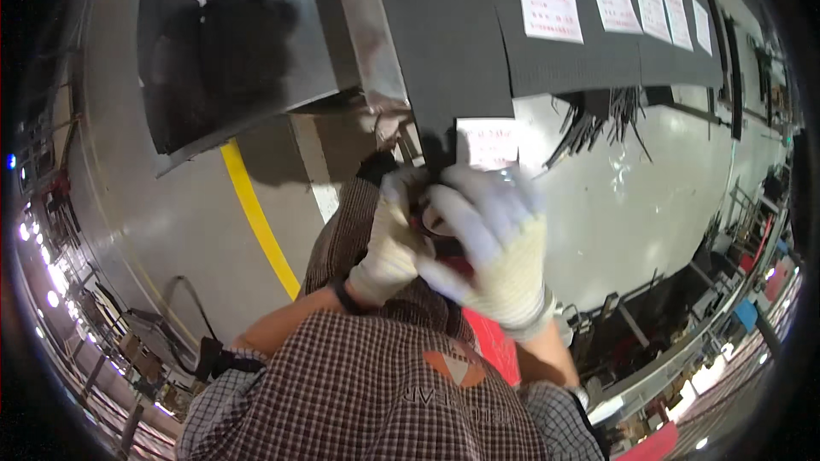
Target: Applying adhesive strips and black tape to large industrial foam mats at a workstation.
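Note:
Both my hands wear white knitted gloves with pale bluish fingers. Between them, by the table's near corner, is a small dark round thing with a pale ring (436,220); its kind is mostly hidden. My left hand (389,243) is closed around its left side. From the right, my right hand (504,239) curls its fingers over it, with the thumb lower and apart. Just beyond the fingers lies a white printed label (485,141), beside a dark grey sheet (444,60).
More white labels (548,0) lie on the dark sheets at the far right. Black strips (606,119) hang below them. A steel beam (371,26) runs away from me. At the left stands a black-covered panel (218,60); a yellow line (256,213) marks the floor.

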`<state>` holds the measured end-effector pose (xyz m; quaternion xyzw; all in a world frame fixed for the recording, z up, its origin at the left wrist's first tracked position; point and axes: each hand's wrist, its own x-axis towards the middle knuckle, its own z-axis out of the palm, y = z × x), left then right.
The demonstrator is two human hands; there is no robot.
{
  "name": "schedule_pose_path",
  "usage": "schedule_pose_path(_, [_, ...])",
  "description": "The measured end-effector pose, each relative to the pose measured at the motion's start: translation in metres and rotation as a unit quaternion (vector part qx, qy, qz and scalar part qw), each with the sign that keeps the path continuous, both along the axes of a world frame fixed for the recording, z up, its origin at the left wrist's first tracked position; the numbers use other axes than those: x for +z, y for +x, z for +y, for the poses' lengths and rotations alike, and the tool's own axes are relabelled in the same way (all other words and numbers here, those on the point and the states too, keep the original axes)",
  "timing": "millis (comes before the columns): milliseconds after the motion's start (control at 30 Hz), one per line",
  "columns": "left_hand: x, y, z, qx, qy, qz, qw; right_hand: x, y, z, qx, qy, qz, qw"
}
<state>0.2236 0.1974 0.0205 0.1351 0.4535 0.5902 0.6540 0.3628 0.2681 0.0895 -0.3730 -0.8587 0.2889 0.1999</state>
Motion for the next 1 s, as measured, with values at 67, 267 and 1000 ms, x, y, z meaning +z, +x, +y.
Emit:
schedule_pose_path(67, [-0.017,0.013,0.007,0.049,-0.022,-0.172,0.984,0.014,0.009,0.016,0.176,-0.038,-0.128,0.975])
schedule_pose_path(267, [-0.049,0.015,0.018,-0.071,-0.177,-0.098,0.977,0.021,0.051,0.103,0.051,-0.195,-0.11,0.973])
schedule_pose_path(1000, [-0.017,-0.015,0.049,-0.139,-0.075,0.103,0.982,-0.038,0.032,0.078,-0.132,-0.141,-0.202,0.96])
